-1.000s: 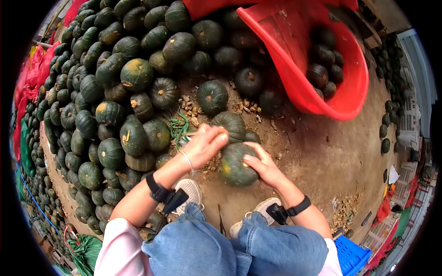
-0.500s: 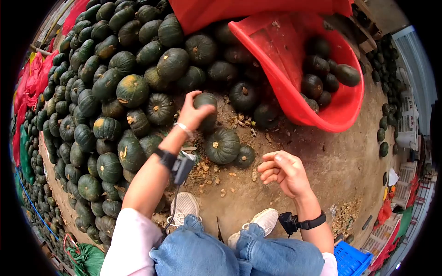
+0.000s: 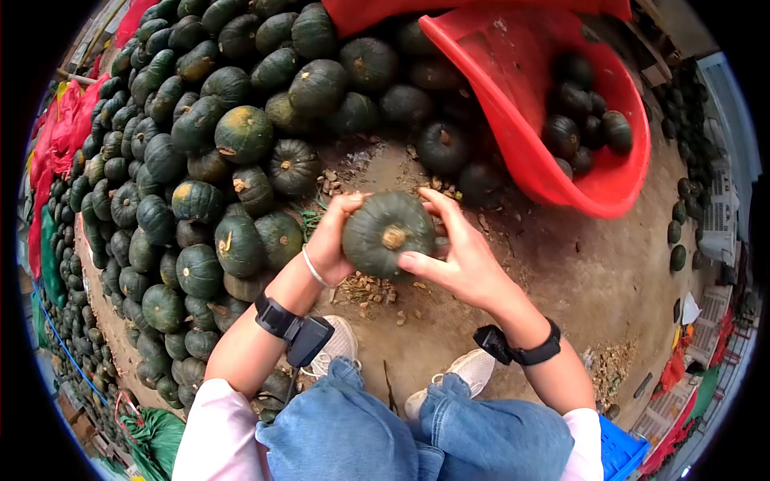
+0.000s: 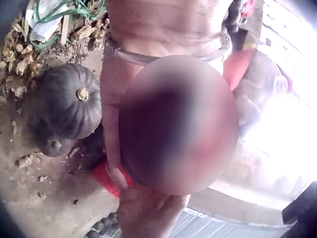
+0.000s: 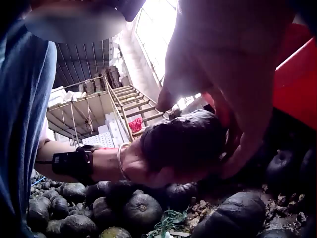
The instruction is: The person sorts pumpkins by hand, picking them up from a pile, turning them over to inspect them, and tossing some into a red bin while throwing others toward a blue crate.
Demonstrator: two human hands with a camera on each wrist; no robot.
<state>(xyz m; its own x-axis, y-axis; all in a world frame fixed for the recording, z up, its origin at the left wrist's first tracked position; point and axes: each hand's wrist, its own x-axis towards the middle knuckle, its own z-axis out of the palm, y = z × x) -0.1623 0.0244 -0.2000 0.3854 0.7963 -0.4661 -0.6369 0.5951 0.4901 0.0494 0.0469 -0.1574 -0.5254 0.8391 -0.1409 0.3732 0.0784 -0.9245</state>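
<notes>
A dark green pumpkin with a tan stem is held up between my two hands, above the dirt floor. My left hand grips its left side, and my right hand holds the opposite side with the thumb near the stem. In the right wrist view the same pumpkin is in shadow between the right hand and the left hand. A round blur hides the middle of the left wrist view. Beside it, a ribbed pumpkin and a smaller one lie on the ground.
A large heap of pumpkins fills the left and back. At the back right, a red plastic tub lies tilted with several pumpkins inside. Dry scraps and green string litter the floor; a blue crate stands at lower right.
A yellow-patched pumpkin left my hands, and one more pumpkin is now in the red tub. The left hand brought another pumpkin from beside the heap; the right hand, empty half a second ago, now holds it too.
</notes>
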